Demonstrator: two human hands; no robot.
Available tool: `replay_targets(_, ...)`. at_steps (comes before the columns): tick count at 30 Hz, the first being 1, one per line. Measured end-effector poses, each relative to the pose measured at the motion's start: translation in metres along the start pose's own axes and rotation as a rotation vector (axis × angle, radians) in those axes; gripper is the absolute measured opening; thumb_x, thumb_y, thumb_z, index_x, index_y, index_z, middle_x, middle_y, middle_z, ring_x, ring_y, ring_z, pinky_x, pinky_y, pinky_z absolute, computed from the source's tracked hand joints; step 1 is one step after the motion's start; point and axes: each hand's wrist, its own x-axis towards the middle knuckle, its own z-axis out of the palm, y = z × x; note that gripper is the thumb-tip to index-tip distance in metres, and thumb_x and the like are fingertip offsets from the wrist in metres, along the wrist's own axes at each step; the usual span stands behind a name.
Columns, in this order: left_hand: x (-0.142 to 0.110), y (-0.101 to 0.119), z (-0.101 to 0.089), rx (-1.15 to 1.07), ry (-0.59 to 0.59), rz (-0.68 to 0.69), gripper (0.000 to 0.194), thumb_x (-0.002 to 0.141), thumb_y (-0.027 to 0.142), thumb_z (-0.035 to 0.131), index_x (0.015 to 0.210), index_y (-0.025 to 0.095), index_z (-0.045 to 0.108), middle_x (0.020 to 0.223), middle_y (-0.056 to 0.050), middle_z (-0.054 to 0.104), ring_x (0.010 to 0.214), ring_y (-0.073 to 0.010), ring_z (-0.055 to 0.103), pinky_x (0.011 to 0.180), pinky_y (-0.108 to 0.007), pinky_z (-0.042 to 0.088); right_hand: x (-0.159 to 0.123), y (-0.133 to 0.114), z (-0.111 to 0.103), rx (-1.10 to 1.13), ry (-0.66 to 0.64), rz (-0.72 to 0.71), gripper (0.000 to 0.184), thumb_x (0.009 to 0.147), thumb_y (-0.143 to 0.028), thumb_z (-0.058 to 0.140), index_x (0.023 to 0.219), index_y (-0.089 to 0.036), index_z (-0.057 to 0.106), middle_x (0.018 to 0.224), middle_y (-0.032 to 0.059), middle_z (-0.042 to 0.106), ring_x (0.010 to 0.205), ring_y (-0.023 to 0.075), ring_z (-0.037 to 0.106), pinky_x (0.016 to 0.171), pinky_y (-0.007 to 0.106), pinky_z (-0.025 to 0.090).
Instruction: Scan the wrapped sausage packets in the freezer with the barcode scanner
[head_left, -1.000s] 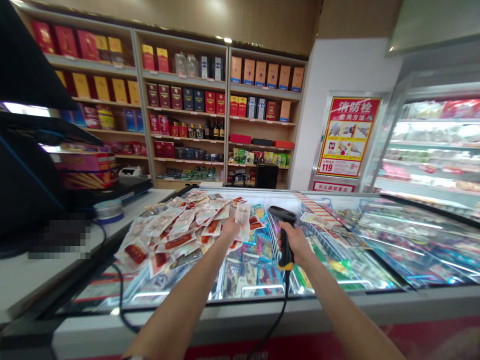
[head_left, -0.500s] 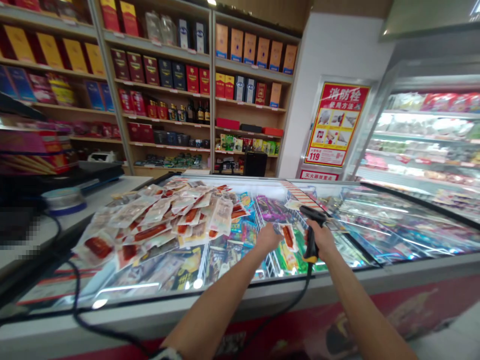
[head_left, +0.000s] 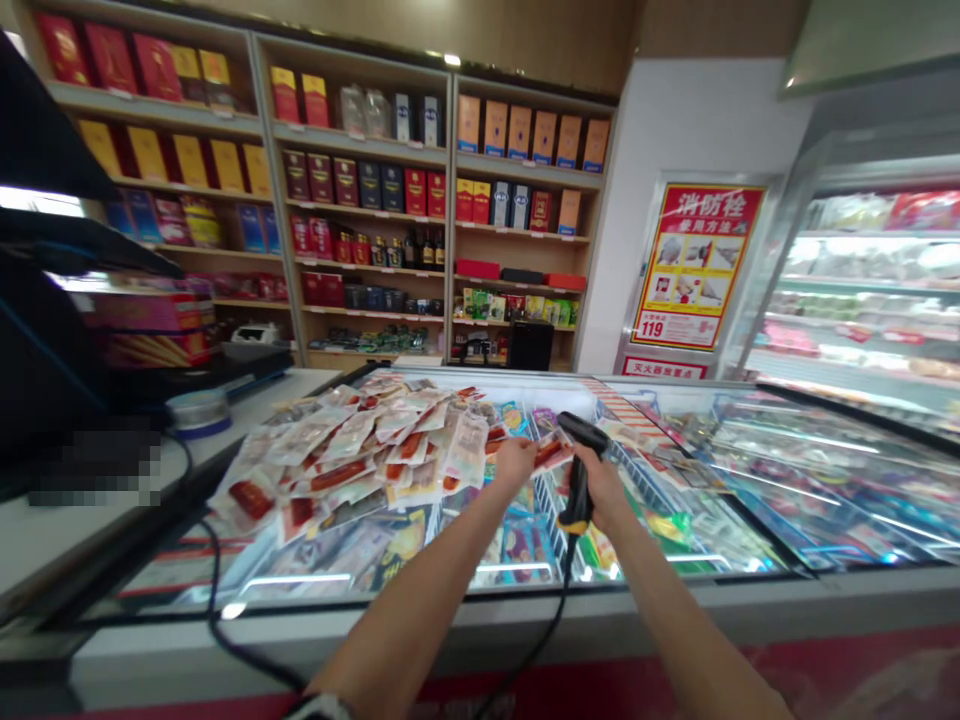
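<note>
My left hand (head_left: 516,460) is closed on one end of a clear packet of reddish-brown sausage (head_left: 553,452), held above the glass lid. My right hand (head_left: 604,490) is wrapped round the handle of a black and yellow barcode scanner (head_left: 576,475), whose head is close by the packet. Its cable (head_left: 559,610) hangs down from the handle's bottom. Left of my hands, a big heap of similar sausage packets (head_left: 345,450) lies on the glass top of the chest freezer (head_left: 360,610).
Bagged goods in wire baskets show through the glass. A counter (head_left: 45,530) with a tape roll (head_left: 199,410) and dark equipment stands at left. Shelves of boxes (head_left: 360,190) line the back wall. To the right are a red poster (head_left: 697,265) and a lit refrigerated case (head_left: 870,290).
Both hands have come closer together. The scanner has moved left toward the packet, which is now turned more sideways. The view has shifted somewhat to the left.
</note>
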Motion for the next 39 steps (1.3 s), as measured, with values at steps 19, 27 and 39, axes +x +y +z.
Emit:
replay_targets(19, 0.035, -0.075, -0.095, 0.250, 0.207, 0.104, 0.028, 0.075, 0.025, 0.040, 0.072, 0.015, 0.066, 0.070, -0.005, 0.064, 0.067, -0.0144, 0.056, 0.057, -0.022, 0.034, -0.028, -0.006, 0.044, -0.256, -0.288, 0.089, 0.029, 0.067, -0.044, 0.052, 0.063, -0.015, 0.051, 0.043, -0.0028, 0.050, 0.033, 0.0085, 0.043, 0.031, 0.022, 0.037)
replay_targets(27, 0.038, -0.074, -0.096, 0.298, 0.182, 0.079, 0.029, 0.075, 0.025, 0.039, 0.077, 0.017, 0.067, 0.074, -0.005, 0.066, 0.070, -0.0153, 0.058, 0.057, -0.021, 0.036, -0.031, -0.010, 0.046, -0.314, -0.282, 0.134, 0.032, 0.069, -0.045, 0.050, 0.058, -0.015, 0.050, 0.040, -0.0023, 0.048, 0.032, 0.0083, 0.043, 0.033, 0.021, 0.038)
replay_targets(39, 0.040, -0.067, -0.103, 0.379, 0.153, 0.079, 0.027, 0.073, 0.019, 0.041, 0.075, 0.016, 0.067, 0.077, -0.006, 0.066, 0.074, -0.0154, 0.059, 0.062, -0.021, 0.039, -0.029, -0.007, 0.049, -0.324, -0.316, 0.106, 0.034, 0.069, -0.047, 0.049, 0.058, -0.015, 0.051, 0.039, -0.0021, 0.048, 0.033, 0.0082, 0.043, 0.033, 0.021, 0.039)
